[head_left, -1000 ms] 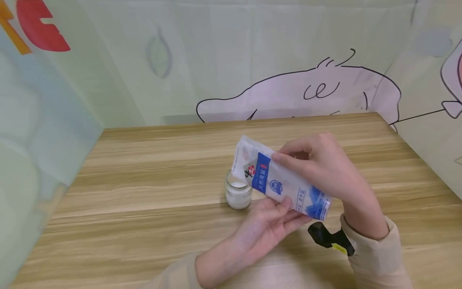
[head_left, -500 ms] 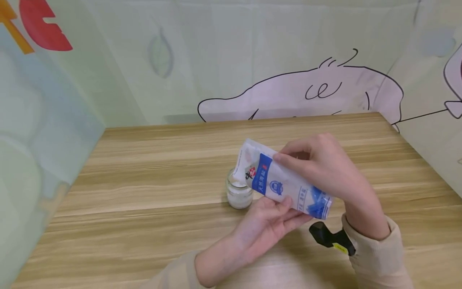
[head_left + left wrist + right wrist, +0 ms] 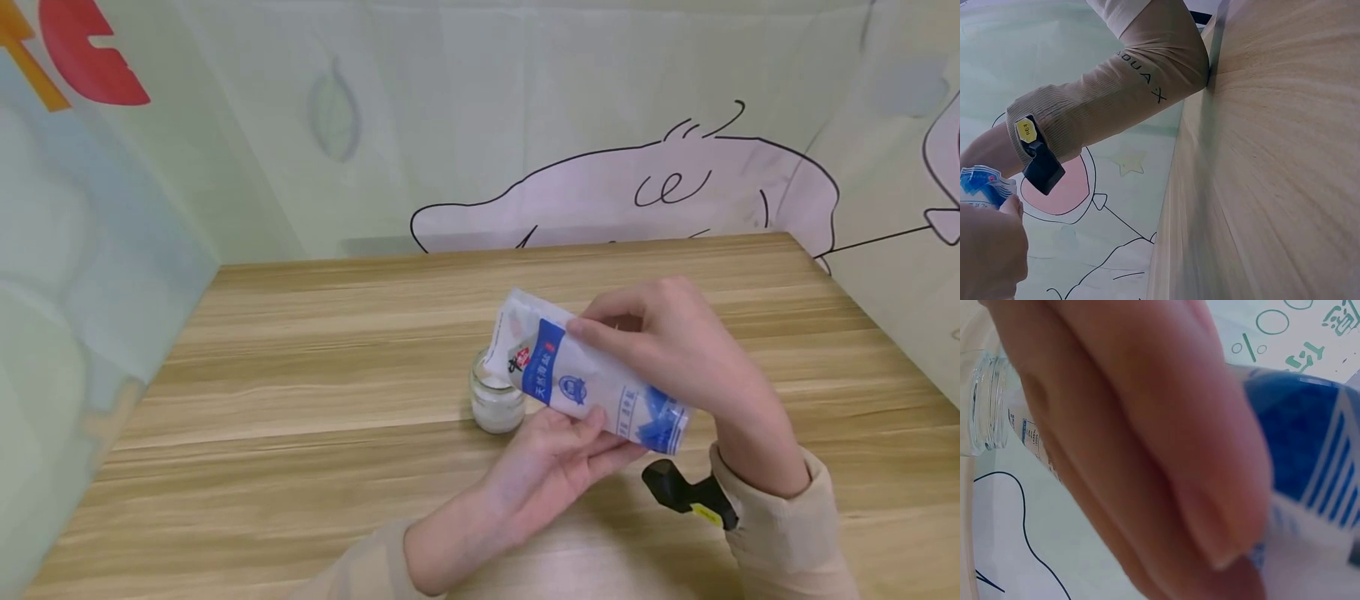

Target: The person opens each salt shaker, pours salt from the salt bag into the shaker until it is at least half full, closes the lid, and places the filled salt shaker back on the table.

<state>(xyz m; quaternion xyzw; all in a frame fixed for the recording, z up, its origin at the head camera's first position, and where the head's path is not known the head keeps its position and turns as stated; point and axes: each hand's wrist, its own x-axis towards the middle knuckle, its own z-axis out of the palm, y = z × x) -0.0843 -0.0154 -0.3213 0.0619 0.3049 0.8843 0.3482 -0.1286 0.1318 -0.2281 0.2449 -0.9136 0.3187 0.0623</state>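
A white and blue salt bag [image 3: 581, 379] is tilted in the head view, its left end low over the mouth of a small glass jar [image 3: 497, 410]. White contents fill part of the jar. My left hand [image 3: 551, 471] holds the bag from below, thumb on its front face. From above, my right hand [image 3: 682, 358] pinches the bag's upper edge, thumb in front. The left wrist view catches the blue end of the bag [image 3: 985, 184] beside the left hand [image 3: 991, 250]. Close up in the right wrist view, fingers [image 3: 1147, 437] cover much of the bag; the jar's threaded neck [image 3: 988, 406] shows at left.
The jar stands on a wood-grain table [image 3: 300, 400]. A printed cloth backdrop [image 3: 450, 108] rises behind the table and along its sides. A black device [image 3: 690, 498] with a yellow label is strapped at the right wrist.
The bag's left end has dipped slightly toward the jar since one second ago, and the head view has shifted a little. Both hands keep their hold; the last half second shows almost no movement.
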